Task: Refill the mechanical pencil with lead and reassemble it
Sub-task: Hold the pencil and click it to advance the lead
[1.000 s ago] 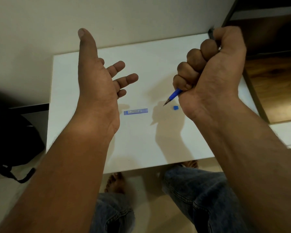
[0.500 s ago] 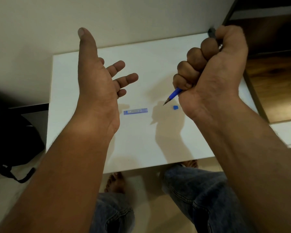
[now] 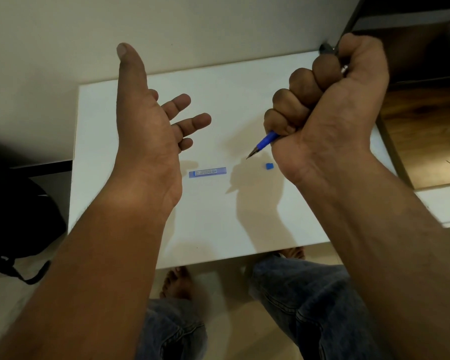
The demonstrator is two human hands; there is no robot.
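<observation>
My right hand point(image 3: 330, 110) is a closed fist around the blue mechanical pencil point(image 3: 264, 142), raised above the white table point(image 3: 218, 224). The pencil's dark tip points down and left out of the bottom of the fist; its dark top end shows above the thumb. My left hand point(image 3: 151, 126) is held up on the left, palm open, fingers spread, holding nothing. A flat blue lead case point(image 3: 207, 172) lies on the table between the hands. A small blue cap point(image 3: 269, 166) lies on the table just below the pencil tip.
A pale wall runs behind the table. A black bag point(image 3: 16, 222) sits on the floor at left. Wooden flooring and a dark frame lie to the right. My knees in jeans point(image 3: 309, 302) and bare feet show under the table's near edge.
Nothing has visibly changed apart from a very slight shift of my right fist; both hands stay raised in the same pose.
</observation>
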